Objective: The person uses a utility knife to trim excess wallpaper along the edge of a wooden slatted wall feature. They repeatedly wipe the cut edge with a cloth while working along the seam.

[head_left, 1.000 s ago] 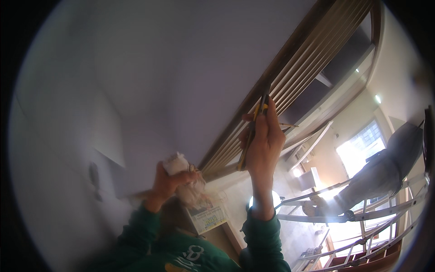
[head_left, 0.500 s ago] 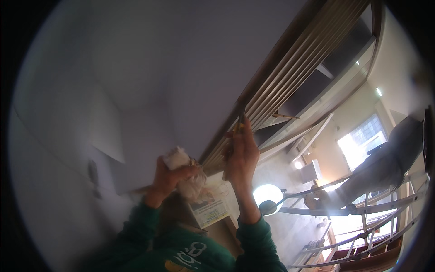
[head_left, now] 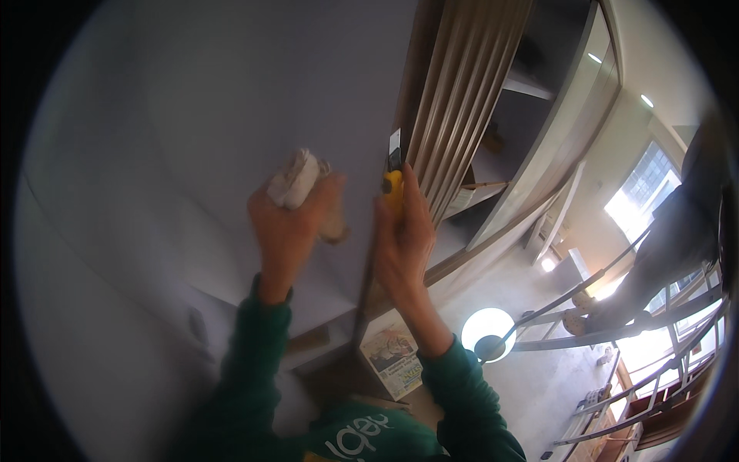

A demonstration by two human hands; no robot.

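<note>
My left hand (head_left: 281, 219) is closed around a crumpled whitish cloth (head_left: 295, 177), held near a smooth grey-white panel (head_left: 200, 92). My right hand (head_left: 406, 235) grips a yellow utility knife (head_left: 392, 189). Its metal blade points up along the dark wooden edge (head_left: 404, 92) where the panel meets a ribbed wooden slat section (head_left: 466, 85). The two hands are apart, the cloth left of the knife. Both forearms are in green sleeves.
A printed paper sheet (head_left: 389, 358) lies below my hands. A round glowing lamp (head_left: 489, 327) is beside it. At the right, another person's trousered leg (head_left: 654, 269) and shoe are among metal ladder rails (head_left: 616, 335). A bright window (head_left: 639, 196) stands behind.
My left hand and cloth have risen markedly. Over the last half second the knife has moved upward and its yellow body shows more clearly. The view has shifted, with the slats appearing steeper.
</note>
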